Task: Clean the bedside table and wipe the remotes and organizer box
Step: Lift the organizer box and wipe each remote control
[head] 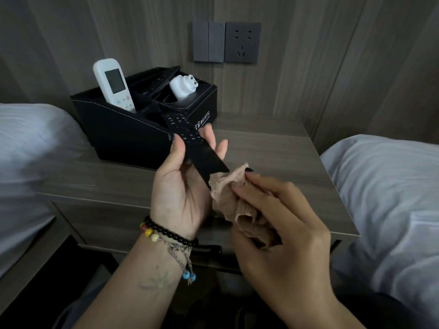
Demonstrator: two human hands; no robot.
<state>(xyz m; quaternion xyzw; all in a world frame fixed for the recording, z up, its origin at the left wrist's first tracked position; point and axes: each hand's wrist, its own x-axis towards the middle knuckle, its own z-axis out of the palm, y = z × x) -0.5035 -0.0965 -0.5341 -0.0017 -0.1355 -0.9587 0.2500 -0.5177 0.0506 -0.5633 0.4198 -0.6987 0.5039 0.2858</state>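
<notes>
Currently my left hand [180,186] holds the slim black button remote [194,148] angled up over the grey wood-grain counter [273,148], so my right hand's [280,214] grip on the crumpled beige cloth [232,198] can rub its lower end.

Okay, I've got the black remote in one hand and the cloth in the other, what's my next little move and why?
Probably slide the cloth up the black remote toward its buttons. The right hand holds the cloth bunched only at the remote's near end, while the left hand holds its middle, so the button end looks unwiped.
</notes>
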